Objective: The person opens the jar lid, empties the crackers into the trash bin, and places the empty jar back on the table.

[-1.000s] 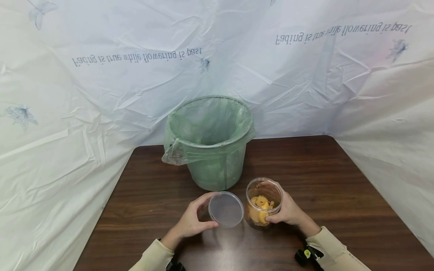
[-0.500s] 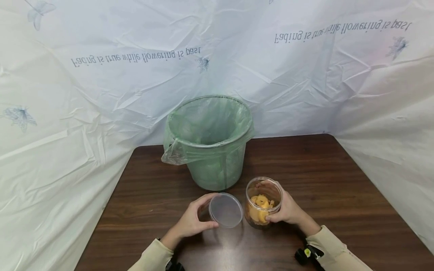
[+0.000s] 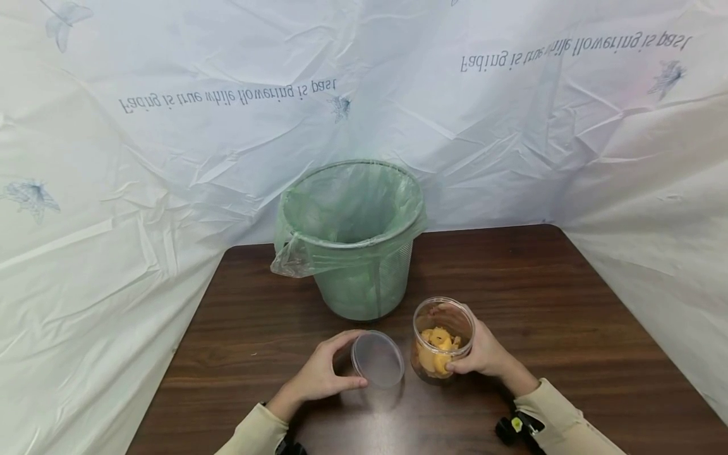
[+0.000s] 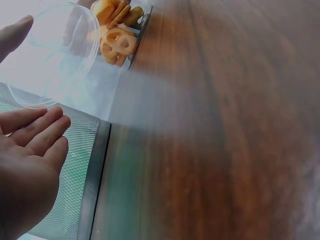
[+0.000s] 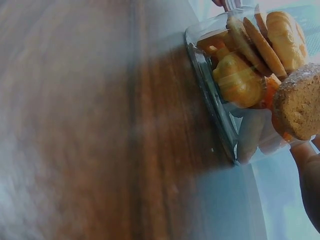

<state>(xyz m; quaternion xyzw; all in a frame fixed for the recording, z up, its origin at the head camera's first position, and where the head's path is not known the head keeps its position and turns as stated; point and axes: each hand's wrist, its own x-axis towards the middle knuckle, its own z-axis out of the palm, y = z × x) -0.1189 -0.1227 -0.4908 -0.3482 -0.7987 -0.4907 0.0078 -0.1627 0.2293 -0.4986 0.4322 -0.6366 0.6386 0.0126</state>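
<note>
My left hand (image 3: 323, 374) pinches a clear round plastic lid (image 3: 378, 360) by its left edge, thumb near, fingers on the far side. The lid is tilted above the tabletop; the left wrist view shows its thin rim (image 4: 95, 55) against the fingertips. Just right of it stands an uncovered clear jar (image 3: 418, 341), partly filled with cookies (image 3: 438, 349). My right hand (image 3: 488, 355) grips the jar from its right side, thumb in front. In the right wrist view the jar's base (image 5: 218, 115) is at the wood, and browned cookies (image 5: 240, 80) press against its wall.
Behind the hands stands a mesh waste bin (image 3: 355, 291) lined with a green plastic bag (image 3: 318, 256). The dark wooden table (image 3: 239, 328) has rounded far corners. White printed sheeting (image 3: 227, 145) hangs behind and at both sides.
My left hand has lowered slightly and tilted the lid further, its face turning toward the jar, and the lid has drawn a little away from it. The right hand and jar stay put.
</note>
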